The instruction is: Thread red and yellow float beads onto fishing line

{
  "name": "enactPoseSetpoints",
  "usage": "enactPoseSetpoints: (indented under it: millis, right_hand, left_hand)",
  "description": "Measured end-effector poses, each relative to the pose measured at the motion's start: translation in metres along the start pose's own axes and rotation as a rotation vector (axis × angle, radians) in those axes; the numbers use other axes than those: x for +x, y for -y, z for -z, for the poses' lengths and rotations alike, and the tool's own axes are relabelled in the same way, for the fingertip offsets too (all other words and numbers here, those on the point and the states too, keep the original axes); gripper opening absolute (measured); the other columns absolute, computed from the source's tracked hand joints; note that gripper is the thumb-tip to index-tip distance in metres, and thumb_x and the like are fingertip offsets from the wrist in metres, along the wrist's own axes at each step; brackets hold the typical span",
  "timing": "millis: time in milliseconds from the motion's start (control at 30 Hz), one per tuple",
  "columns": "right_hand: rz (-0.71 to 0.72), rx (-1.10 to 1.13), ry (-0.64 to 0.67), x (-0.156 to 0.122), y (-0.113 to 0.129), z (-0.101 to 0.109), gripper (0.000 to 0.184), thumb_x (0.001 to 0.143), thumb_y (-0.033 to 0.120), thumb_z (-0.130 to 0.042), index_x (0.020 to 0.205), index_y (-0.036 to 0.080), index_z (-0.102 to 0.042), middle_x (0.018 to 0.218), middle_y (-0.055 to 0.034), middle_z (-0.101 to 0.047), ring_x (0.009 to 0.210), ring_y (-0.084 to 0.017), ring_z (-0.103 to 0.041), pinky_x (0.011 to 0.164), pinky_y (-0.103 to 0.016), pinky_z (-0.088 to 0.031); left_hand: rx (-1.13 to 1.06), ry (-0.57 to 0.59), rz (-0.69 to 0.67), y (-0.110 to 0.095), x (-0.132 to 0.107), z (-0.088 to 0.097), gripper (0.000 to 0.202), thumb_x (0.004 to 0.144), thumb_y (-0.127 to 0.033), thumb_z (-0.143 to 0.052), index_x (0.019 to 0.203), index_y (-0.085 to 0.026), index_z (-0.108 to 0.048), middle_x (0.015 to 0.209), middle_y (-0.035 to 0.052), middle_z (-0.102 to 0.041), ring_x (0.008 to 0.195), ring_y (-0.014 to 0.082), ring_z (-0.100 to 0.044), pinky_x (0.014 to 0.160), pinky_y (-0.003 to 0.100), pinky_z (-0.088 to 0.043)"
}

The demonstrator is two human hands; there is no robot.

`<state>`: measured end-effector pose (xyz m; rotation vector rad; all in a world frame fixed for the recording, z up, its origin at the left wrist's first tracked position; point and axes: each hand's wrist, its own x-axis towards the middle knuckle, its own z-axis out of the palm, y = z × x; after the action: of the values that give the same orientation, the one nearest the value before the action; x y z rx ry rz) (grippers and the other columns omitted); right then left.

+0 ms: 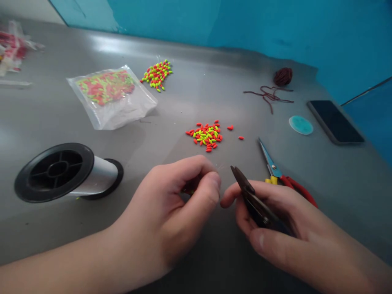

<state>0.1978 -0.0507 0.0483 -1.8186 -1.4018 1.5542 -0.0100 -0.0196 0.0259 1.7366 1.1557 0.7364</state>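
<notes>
Dark-metal pliers (249,194) are gripped in the right hand (288,247); the left hand (171,204) is pinched closed, contents hidden, with red and yellow-green beads (208,135) strewn just beyond.

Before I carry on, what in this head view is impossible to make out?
Head view: what, if anything, the left hand holds, hidden by the hand itself.
Head view: the near end of the dark tool, covered by the right hand.
Head view: the near part of the scissors, blocked by the right hand.
Head view: the red-and-white packaging, blurred and cut off by the picture's left edge.
</notes>
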Motion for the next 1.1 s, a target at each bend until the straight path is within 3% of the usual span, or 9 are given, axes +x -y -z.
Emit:
enactPoseSetpoints:
  millis: [267, 467, 567, 867, 1100]
  right_hand:
    - [0.068, 0.011, 0.000, 0.0031, 0.0077, -0.0053, 0.039, 0.075, 0.027, -0.083, 0.114, 0.027, -0.081, 0.074, 0.0004, -0.068, 0.078, -0.024, -0.068, 0.069, -0.032, -0.059]
    - [0.028, 0.049, 0.160, -0.0001, 0.0027, -0.0030, 0.011, 0.078, 0.020, -0.072, 0.087, 0.027, -0.072, 0.070, 0.0020, -0.059, 0.068, -0.019, -0.060, 0.054, -0.026, -0.047]
    - [-0.004, 0.068, 0.203, -0.0009, 0.0032, -0.0027, 0.009, 0.079, 0.021, -0.068, 0.079, 0.027, -0.062, 0.068, 0.0037, -0.050, 0.064, -0.018, -0.053, 0.050, -0.025, -0.040]
    - [0.019, 0.032, 0.182, -0.0040, 0.0016, -0.0034, 0.011, 0.079, 0.020, -0.068, 0.078, 0.027, -0.061, 0.066, 0.0041, -0.046, 0.060, -0.016, -0.048, 0.048, -0.024, -0.038]
    - [0.035, 0.005, 0.188, 0.0008, 0.0007, -0.0053, 0.012, 0.083, 0.015, -0.068, 0.081, 0.027, -0.064, 0.070, 0.0028, -0.055, 0.065, -0.017, -0.056, 0.051, -0.023, -0.045]
  left_hand:
    - [-0.052, 0.078, -0.008, 0.0003, 0.0000, -0.0006, 0.033, 0.109, -0.025, -0.051, 0.086, -0.021, -0.074, 0.079, -0.0034, -0.077, 0.071, 0.0119, -0.069, 0.062, 0.022, -0.052]
    - [-0.047, 0.116, -0.039, 0.0022, -0.0009, -0.0010, 0.028, 0.108, -0.022, -0.052, 0.090, -0.021, -0.073, 0.082, -0.0038, -0.078, 0.074, 0.0118, -0.071, 0.066, 0.023, -0.055]
    - [-0.037, 0.123, -0.042, 0.0007, -0.0008, 0.0002, 0.028, 0.108, -0.022, -0.051, 0.090, -0.021, -0.073, 0.080, -0.0042, -0.077, 0.072, 0.0112, -0.070, 0.063, 0.022, -0.054]
    - [-0.056, 0.115, -0.034, 0.0008, -0.0007, -0.0012, 0.028, 0.108, -0.023, -0.051, 0.089, -0.021, -0.072, 0.080, -0.0046, -0.077, 0.072, 0.0110, -0.071, 0.064, 0.022, -0.055]
    - [-0.033, 0.126, -0.027, 0.0003, -0.0010, -0.0006, 0.029, 0.108, -0.023, -0.050, 0.089, -0.021, -0.072, 0.081, -0.0035, -0.076, 0.073, 0.0117, -0.071, 0.065, 0.023, -0.055]
